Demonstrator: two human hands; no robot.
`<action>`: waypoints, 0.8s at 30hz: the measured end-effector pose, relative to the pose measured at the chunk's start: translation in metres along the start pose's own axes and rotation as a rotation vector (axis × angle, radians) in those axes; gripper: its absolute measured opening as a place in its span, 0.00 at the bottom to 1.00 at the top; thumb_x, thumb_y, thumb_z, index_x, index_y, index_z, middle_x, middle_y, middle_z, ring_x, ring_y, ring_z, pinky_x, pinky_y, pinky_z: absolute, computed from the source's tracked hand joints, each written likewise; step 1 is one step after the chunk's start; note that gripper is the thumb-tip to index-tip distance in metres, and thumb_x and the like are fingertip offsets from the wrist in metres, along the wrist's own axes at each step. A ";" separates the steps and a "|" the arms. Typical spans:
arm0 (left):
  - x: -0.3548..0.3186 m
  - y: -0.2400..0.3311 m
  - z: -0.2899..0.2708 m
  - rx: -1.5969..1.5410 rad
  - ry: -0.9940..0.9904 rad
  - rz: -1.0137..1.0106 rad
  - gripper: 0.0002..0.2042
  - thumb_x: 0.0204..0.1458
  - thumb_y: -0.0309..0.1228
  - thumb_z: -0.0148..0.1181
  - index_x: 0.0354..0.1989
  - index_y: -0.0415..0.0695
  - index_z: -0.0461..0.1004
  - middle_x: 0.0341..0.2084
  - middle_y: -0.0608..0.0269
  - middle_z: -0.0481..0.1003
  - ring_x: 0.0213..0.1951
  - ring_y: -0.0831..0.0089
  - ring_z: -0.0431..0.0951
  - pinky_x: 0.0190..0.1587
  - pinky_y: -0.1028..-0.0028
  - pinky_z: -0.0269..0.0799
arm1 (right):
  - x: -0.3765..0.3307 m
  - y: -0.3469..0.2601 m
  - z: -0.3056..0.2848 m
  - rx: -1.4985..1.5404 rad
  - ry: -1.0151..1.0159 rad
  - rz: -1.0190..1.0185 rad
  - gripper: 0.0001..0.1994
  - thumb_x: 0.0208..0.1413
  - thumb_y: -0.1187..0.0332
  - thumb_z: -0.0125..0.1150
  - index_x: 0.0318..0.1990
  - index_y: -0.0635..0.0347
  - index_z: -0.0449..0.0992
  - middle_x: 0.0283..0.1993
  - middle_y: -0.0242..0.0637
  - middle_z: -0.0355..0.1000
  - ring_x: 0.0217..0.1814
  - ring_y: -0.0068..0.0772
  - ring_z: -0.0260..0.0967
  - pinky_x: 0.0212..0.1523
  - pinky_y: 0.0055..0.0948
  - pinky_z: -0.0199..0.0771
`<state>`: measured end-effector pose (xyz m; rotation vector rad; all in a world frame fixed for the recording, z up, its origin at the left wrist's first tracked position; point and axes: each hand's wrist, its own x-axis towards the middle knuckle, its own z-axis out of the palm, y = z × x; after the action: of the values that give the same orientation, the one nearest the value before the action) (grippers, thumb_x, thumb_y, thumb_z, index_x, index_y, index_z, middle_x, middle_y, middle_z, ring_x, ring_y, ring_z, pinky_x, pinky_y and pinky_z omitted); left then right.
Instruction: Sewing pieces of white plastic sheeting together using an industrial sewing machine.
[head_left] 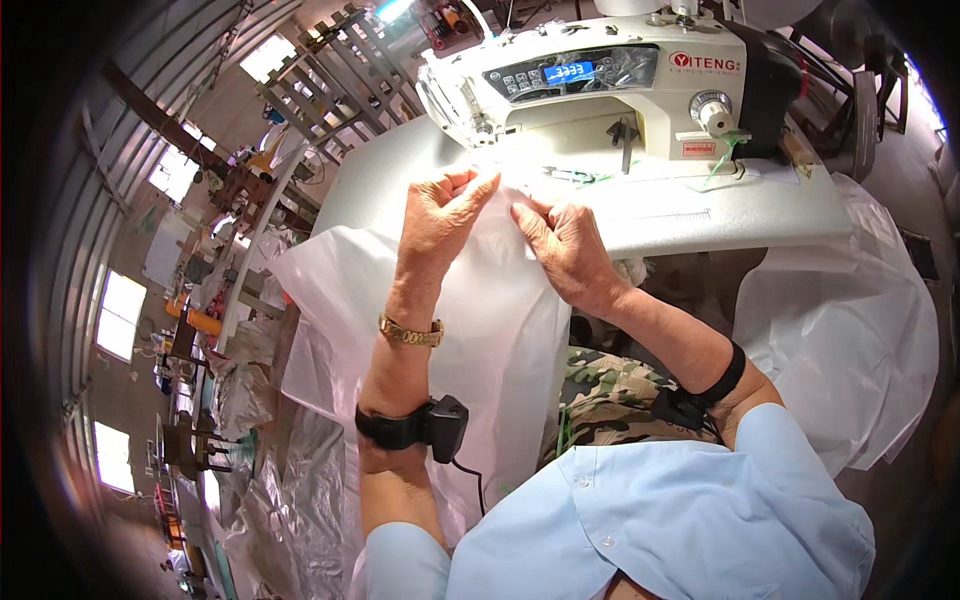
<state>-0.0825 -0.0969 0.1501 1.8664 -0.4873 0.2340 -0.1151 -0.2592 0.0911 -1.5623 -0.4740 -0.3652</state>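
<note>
Both hands pinch the upper edge of a translucent white plastic sheet (470,330), which hangs over the table's front edge down to my lap. My left hand (443,215) has thumb and curled fingers closed on it, just in front of the sewing head. To its right, a small gap away, my right hand (570,245) grips the same edge with thumb against fingers. Beyond them stands a white sewing machine (600,90) with a lit display; its needle area (484,130) is right above the hands, washed out by bright light.
Green thread and a small metal tool (575,176) lie on the white machine table (680,220). More plastic sheeting (840,310) hangs at the right. Crumpled clear plastic (300,500) lies at the left, near a metal rack (340,90). Black straps with small devices (446,428) are on my forearms.
</note>
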 end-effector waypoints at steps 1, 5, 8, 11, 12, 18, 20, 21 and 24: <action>0.001 -0.008 -0.003 0.041 -0.038 -0.070 0.06 0.55 0.27 0.64 0.34 0.37 0.81 0.27 0.74 0.77 0.30 0.90 0.70 0.33 0.86 0.65 | -0.001 0.006 -0.002 -0.088 -0.043 0.004 0.13 0.63 0.68 0.53 0.43 0.73 0.75 0.21 0.52 0.67 0.22 0.27 0.62 0.26 0.36 0.64; 0.010 -0.030 0.008 0.060 0.003 -0.172 0.06 0.55 0.27 0.64 0.32 0.37 0.80 0.26 0.75 0.76 0.27 0.90 0.67 0.29 0.85 0.62 | -0.002 0.048 0.002 -0.352 0.008 -0.458 0.24 0.57 0.73 0.49 0.60 0.79 0.60 0.27 0.57 0.71 0.29 0.50 0.74 0.35 0.42 0.73; 0.009 -0.037 0.013 0.050 0.045 -0.198 0.08 0.54 0.30 0.65 0.28 0.38 0.79 0.23 0.77 0.73 0.25 0.91 0.64 0.26 0.85 0.58 | -0.005 0.027 0.004 -0.462 -0.166 -0.173 0.31 0.53 0.76 0.50 0.65 0.79 0.52 0.27 0.55 0.73 0.31 0.55 0.75 0.36 0.44 0.75; 0.013 -0.044 0.006 0.081 0.048 -0.288 0.10 0.54 0.33 0.66 0.27 0.38 0.79 0.21 0.77 0.72 0.23 0.90 0.63 0.25 0.84 0.57 | -0.001 0.021 0.008 -0.592 -0.242 -0.062 0.34 0.50 0.77 0.51 0.66 0.79 0.49 0.27 0.52 0.74 0.31 0.53 0.75 0.35 0.43 0.76; 0.015 -0.042 0.007 0.155 0.034 -0.380 0.11 0.54 0.35 0.66 0.27 0.39 0.79 0.21 0.77 0.72 0.23 0.90 0.63 0.25 0.84 0.56 | -0.001 0.022 0.007 -0.667 -0.271 -0.037 0.36 0.48 0.78 0.52 0.66 0.80 0.48 0.26 0.51 0.74 0.30 0.52 0.76 0.35 0.43 0.76; 0.011 -0.056 0.017 0.039 0.074 -0.253 0.17 0.55 0.38 0.63 0.18 0.40 0.73 0.16 0.79 0.67 0.20 0.88 0.58 0.22 0.80 0.52 | -0.003 0.037 0.018 -0.798 -0.234 -0.050 0.31 0.53 0.75 0.52 0.64 0.78 0.54 0.26 0.54 0.73 0.29 0.52 0.75 0.33 0.41 0.75; 0.013 -0.062 0.016 0.043 0.053 -0.262 0.15 0.55 0.37 0.63 0.22 0.39 0.76 0.18 0.79 0.68 0.21 0.88 0.59 0.22 0.80 0.53 | -0.007 0.053 0.018 -0.755 -0.160 -0.092 0.29 0.53 0.75 0.52 0.63 0.78 0.57 0.27 0.54 0.73 0.29 0.52 0.75 0.33 0.41 0.75; 0.015 -0.062 0.016 0.051 0.035 -0.266 0.14 0.55 0.36 0.63 0.25 0.37 0.78 0.19 0.78 0.68 0.21 0.88 0.59 0.23 0.80 0.55 | -0.010 0.063 0.016 -0.710 -0.085 -0.140 0.28 0.54 0.74 0.53 0.62 0.79 0.59 0.28 0.54 0.74 0.29 0.52 0.75 0.33 0.40 0.75; 0.027 -0.071 0.005 0.404 0.024 -0.285 0.13 0.56 0.35 0.61 0.30 0.34 0.79 0.21 0.77 0.71 0.23 0.88 0.63 0.25 0.81 0.58 | -0.025 0.087 0.018 -0.797 -0.166 -0.120 0.25 0.56 0.71 0.53 0.61 0.73 0.64 0.31 0.53 0.75 0.32 0.52 0.75 0.36 0.41 0.75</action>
<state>-0.0274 -0.0875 0.0980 2.2961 -0.1571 0.1706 -0.0938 -0.2445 0.0025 -2.3547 -0.5910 -0.5602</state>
